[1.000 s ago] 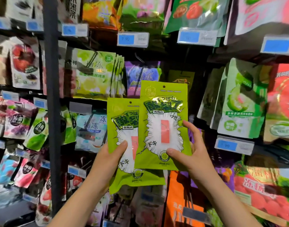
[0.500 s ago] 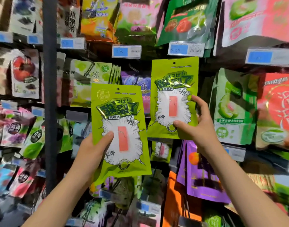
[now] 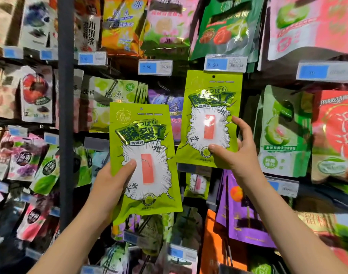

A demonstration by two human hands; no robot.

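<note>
Pouches, two alike in lime green, are in my hands in front of a rack of hanging snacks. My left hand (image 3: 111, 178) grips the left pouch (image 3: 147, 123) by its lower left edge. The thumb lies flat on the front, just beside the red strip printed in the white burst, and the other fingers are curled behind it, out of sight. This pouch stands nearly upright, lower and nearer to me.

My right hand (image 3: 234, 153) pinches the right pouch (image 3: 210, 107) at its lower right corner. The thumb is on the front near the round seal, the index finger reaches up along the right edge, and the rest are tucked behind. This pouch is held higher and farther in. Its top edge, with the hang hole, is just under the 9.50 tag (image 3: 225, 64). I cannot tell whether the hole sits on a peg. The pouches come very close where the left one's right edge nears the right one's lower left corner, but I cannot tell whether they touch.

A 7.90 tag (image 3: 155, 67) hangs to the left of the 9.50 one. A third pouch (image 3: 196, 184) of the same kind hangs on the rack below the right pouch, between my wrists. A purple pouch (image 3: 242, 214) hangs beneath my right wrist, with an orange pouch (image 3: 210, 244) just left of it. A dark post (image 3: 65, 115) runs upright, left of my left hand.
</note>
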